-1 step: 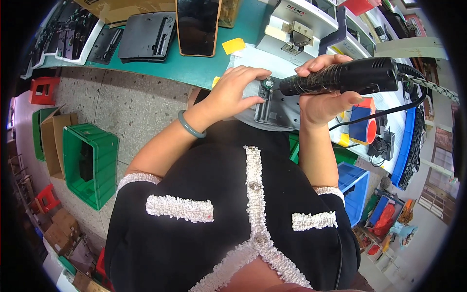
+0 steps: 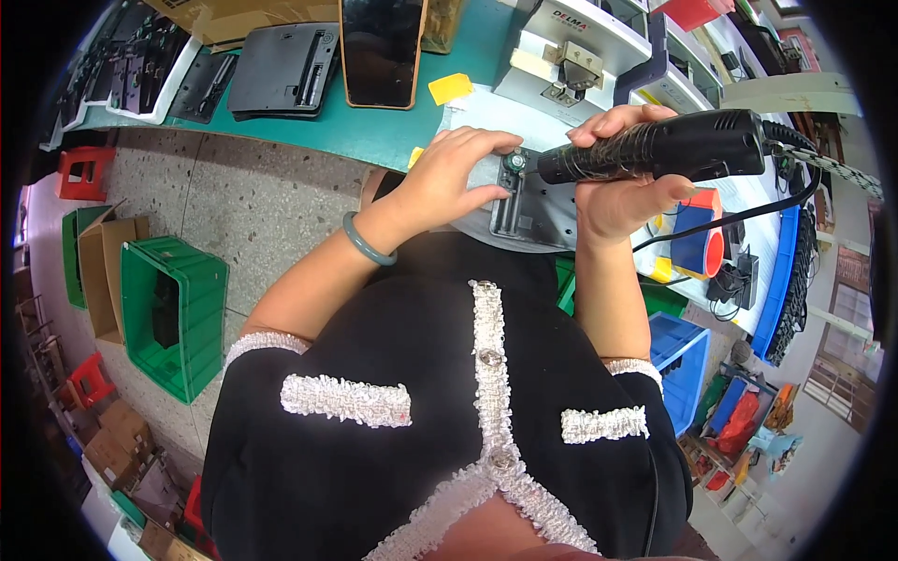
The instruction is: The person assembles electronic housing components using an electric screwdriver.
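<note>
My right hand point(image 2: 613, 178) is wrapped round a black electric screwdriver point(image 2: 697, 150), its thumb stretched out along the near side. The tool lies nearly level, its front end pointing left at a black plastic panel point(image 2: 547, 217). At that panel's left end sits a small round dark-green part point(image 2: 514, 162). My left hand point(image 2: 451, 173) is closed on this end, with the thumb and forefinger on either side of the round part. The screwdriver's tip comes close to the round part; whether it touches a screw cannot be made out. My left palm hides some of the panel's edge.
Behind my hands stands a white machine point(image 2: 571, 65) with a metal fitting. A phone point(image 2: 381, 51) and a grey-black housing point(image 2: 283, 73) rest on the green tabletop point(image 2: 262, 140). The screwdriver's black cable point(image 2: 748, 222) loops past a tape roll point(image 2: 713, 252). Green crate point(image 2: 178, 318) on the floor.
</note>
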Demonstrator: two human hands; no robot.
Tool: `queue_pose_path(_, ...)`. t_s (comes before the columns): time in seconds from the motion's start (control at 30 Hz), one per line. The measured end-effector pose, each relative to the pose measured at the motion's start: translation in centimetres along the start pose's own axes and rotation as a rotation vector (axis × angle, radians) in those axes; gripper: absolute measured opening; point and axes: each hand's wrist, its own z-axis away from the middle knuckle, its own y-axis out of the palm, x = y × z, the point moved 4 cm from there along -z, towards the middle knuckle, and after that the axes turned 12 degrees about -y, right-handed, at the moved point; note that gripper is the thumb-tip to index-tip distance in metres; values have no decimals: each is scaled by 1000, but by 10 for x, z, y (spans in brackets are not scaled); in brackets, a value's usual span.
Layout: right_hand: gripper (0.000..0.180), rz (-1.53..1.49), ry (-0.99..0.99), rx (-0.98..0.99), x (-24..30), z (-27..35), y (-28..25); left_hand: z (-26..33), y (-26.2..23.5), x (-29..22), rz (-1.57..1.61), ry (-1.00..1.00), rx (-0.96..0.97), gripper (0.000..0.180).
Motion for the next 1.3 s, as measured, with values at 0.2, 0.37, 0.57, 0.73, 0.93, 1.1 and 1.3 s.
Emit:
queue_pose_path(0.2,85,38,12,0,-5,1,2,1,0,0,-10,-4,-14,55)
queue_pose_path(0.37,85,48,19,2,-6,1,2,0,0,0,-7,-16,-6,55)
queue_pose_path(0.57,86,37,21,1,-9,1,5,-1,-1,0,-16,-9,-9,54)
queue_pose_path(0.73,88,26,37,-20,-8,1,10,0,-1,0,-19,-8,-7,54)
queue_pose_path(0.93,91,188,107,146,-8,7,23,2,2,0,-12,-25,-3,55)
queue_pose_path(1.1,87,12,91,103,-10,12,24,2,2,0,-16,2,-17,54)
queue_pose_path(1.3,84,-99,22,139,-11,14,26,-5,0,0,-47,29,-24,52)
